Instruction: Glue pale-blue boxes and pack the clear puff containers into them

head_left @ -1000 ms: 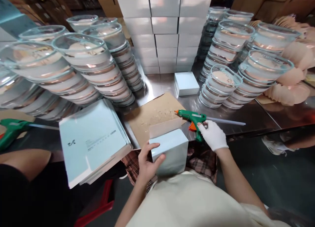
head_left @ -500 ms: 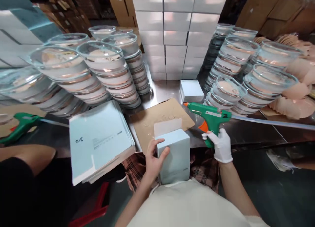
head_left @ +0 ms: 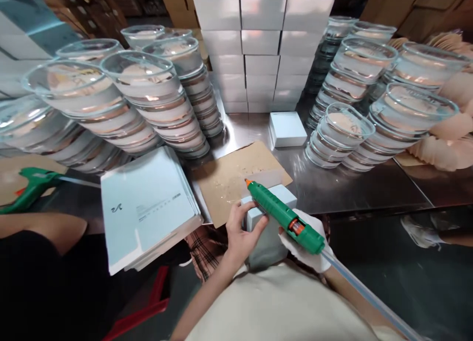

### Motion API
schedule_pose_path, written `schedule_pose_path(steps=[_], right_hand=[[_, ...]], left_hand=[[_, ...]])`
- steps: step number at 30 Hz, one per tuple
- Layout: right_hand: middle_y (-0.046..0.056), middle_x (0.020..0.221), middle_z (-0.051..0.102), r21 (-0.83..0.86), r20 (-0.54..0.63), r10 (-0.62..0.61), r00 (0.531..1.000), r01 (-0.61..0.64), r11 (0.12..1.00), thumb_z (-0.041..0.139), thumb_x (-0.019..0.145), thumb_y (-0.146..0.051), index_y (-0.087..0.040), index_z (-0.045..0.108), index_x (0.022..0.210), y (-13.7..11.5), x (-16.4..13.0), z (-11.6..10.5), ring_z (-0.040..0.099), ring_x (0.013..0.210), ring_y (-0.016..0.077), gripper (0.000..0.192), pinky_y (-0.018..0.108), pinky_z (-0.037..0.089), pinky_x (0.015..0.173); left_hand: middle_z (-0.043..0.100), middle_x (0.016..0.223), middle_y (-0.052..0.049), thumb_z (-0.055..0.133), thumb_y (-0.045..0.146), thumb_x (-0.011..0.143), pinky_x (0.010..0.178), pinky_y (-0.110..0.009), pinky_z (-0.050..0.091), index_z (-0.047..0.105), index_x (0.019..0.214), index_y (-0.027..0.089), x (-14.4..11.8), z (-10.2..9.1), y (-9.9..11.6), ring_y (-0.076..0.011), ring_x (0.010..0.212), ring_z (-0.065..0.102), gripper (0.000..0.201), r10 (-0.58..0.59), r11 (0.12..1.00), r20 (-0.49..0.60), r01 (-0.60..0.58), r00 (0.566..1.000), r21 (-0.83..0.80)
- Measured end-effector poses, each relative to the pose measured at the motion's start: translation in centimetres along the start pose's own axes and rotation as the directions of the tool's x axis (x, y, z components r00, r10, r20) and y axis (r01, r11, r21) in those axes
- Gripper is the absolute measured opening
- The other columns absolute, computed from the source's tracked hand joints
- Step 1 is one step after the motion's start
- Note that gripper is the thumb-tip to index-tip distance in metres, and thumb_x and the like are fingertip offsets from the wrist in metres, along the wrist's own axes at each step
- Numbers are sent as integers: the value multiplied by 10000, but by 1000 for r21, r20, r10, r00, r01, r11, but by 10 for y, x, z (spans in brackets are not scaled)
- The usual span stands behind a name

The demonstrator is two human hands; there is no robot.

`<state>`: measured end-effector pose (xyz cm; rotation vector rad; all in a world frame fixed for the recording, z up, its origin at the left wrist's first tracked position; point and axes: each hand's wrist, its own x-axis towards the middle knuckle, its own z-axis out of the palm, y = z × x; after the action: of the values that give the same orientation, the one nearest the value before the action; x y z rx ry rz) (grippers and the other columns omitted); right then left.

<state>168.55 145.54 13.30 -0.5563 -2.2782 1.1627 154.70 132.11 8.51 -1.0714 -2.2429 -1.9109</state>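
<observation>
Box (head_left: 268,250): held upright at the near edge of the table, close against the pale shirt (head_left: 295,301); what it is supported by below is hidden.
Raised flap (head_left: 271,177): stood up beyond the box's top, apparently kept open so that both surfaces can be reached.
Left hand (head_left: 242,230): bare; the box's upper left corner is pinched between index finger and thumb, likely so that it is kept from shifting. The other fingers are mostly hidden.
Right hand (head_left: 301,255): gloved in white, perhaps against heat; the glue gun (head_left: 271,205) is gripped from below, but how the fingers are wrapped cannot be told.
Orange nozzle (head_left: 248,182): pointed away from the body, over the box's top near the flap; whether contact is made cannot be told.
Glue stick (head_left: 369,291): trailed from the gun's rear along the right forearm.
Cardboard sheet (head_left: 221,183): spread on the metal table (head_left: 314,195) and flecked with residue, presumably laid there for protection.
Table sides: crowded with stacked round containers (head_left: 155,97); flat blue boxes (head_left: 148,203) are piled at the left.
Far side: walled by white boxes (head_left: 260,65).
Room: dimly lit, with brown cartons (head_left: 432,11) behind and a dark floor (head_left: 417,277) below.
</observation>
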Motion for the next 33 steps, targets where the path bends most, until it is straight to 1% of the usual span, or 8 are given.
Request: schedule_pose_path(steps=[3, 7, 13, 20, 24, 27, 30, 33], right_hand=[[2, 677, 652, -55, -44, -43, 998, 40, 998, 726, 853, -347, -237, 617, 749, 7, 2, 1, 621, 572, 170, 187, 310, 551, 570], [30, 719, 705, 61, -87, 172, 981, -167, 984, 777, 811, -426, -223, 656, 763, 37, -4, -13, 667, 638, 203, 240, 354, 592, 662], [67, 831, 789, 377, 90, 598, 797, -583, 720, 771, 744, -599, -191, 739, 918, 75, 30, -21, 604, 523, 155, 445, 302, 551, 518], [121, 585, 699, 145, 203, 732, 651, -759, 635, 728, 860, -595, -159, 675, 672, 98, 77, -40, 673, 527, 230, 478, 324, 558, 516], [109, 817, 790, 27, 32, 639, 768, -640, 768, 852, 784, -514, -198, 733, 730, 73, 80, -51, 769, 882, 280, 343, 306, 592, 706], [84, 1102, 810, 200, 138, 427, 894, -447, 872, 857, 762, -526, -214, 800, 1075, 46, 83, -29, 744, 1068, 283, 446, 352, 599, 897], [78, 1068, 804, 427, 352, 329, 876, -463, 777, 899, 693, -556, -185, 788, 1104, 37, 85, -2, 750, 1004, 281, 565, 399, 600, 924], [87, 1066, 779, 530, 361, 215, 908, -389, 754, 846, 720, -717, -179, 779, 1068, 46, 80, 3, 735, 997, 271, 644, 418, 583, 954]], left_hand=[[735, 1094, -62, 792, 418, 910, 1022, -401, 507, 749, 1104, 260, -4, -2, -3, -257, 1126, 658, 254, -20, 1000, -24, 20, 1000, 20], [715, 1114, -68, 806, 450, 889, 989, -378, 510, 758, 1105, 260, -8, -13, -9, -267, 1149, 655, 292, -81, 996, -67, 83, 994, 20], [710, 1048, -44, 797, 499, 884, 911, -333, 517, 759, 1092, 251, -6, -27, -10, -226, 1007, 673, 326, -103, 995, -104, 101, 989, -21], [715, 1022, -47, 782, 556, 876, 901, -331, 520, 757, 1063, 244, -4, -30, -9, -235, 1013, 676, 364, -111, 992, -83, 105, 990, -72], [707, 1028, -41, 793, 537, 877, 899, -323, 516, 757, 1071, 262, -5, -28, -10, -229, 1016, 674, 338, -101, 988, -52, 94, 993, -126], [696, 1092, -59, 809, 543, 863, 915, -335, 522, 756, 1054, 263, -7, -23, -9, -239, 1056, 678, 343, -80, 981, -5, 77, 997, -175], [669, 1250, -107, 822, 578, 832, 997, -385, 515, 732, 1004, 239, -10, -18, -10, -295, 1220, 648, 391, -82, 978, -31, 75, 996, -197], [655, 1279, -111, 832, 591, 816, 932, -375, 549, 622, 1189, 270, -12, -15, -16, -276, 1154, 683, 535, -175, 939, -95, 137, 980, -314]])
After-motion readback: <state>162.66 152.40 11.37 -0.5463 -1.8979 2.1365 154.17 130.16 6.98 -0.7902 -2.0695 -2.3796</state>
